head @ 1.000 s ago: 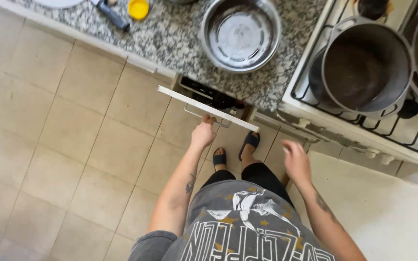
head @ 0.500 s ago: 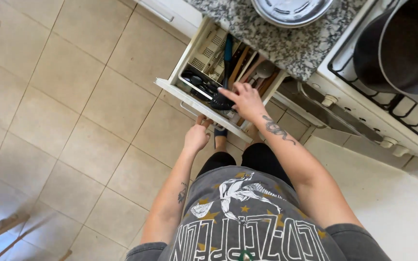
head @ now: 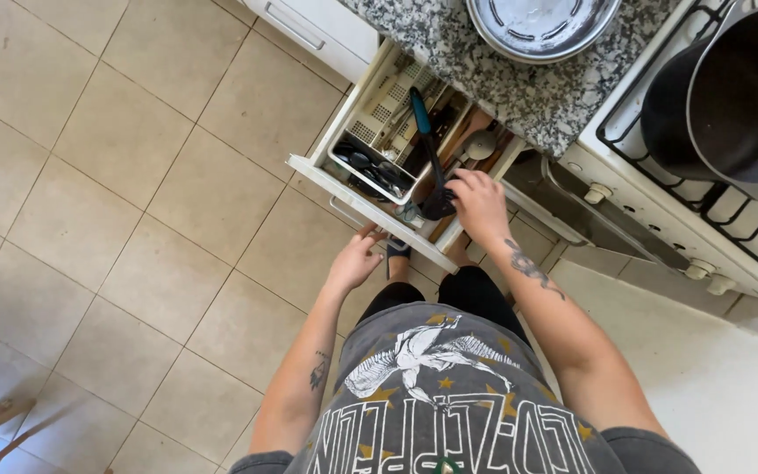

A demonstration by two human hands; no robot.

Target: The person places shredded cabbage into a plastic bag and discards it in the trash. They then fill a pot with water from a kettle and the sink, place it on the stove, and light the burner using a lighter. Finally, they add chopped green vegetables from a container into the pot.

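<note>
— Reaching into the open drawer (head: 370,204), the right hand (head: 477,204) closes on a blue-handled utensil (head: 427,149) lying across the tray just beyond its fingers.

— And the left hand (head: 354,260)?

— Fingers loosely open under the drawer front, likely steadying it.

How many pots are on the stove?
2: a big grey pot on the front burner, and a darker pot partly tucked beneath it. More may sit beyond the picture's edge.

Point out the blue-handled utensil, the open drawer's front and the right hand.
blue-handled utensil (head: 420,111): head view, on its blue handle.
drawer front (head: 344,201): head view, on its white front edge.
right hand (head: 479,204): head view, back of hand.
</note>
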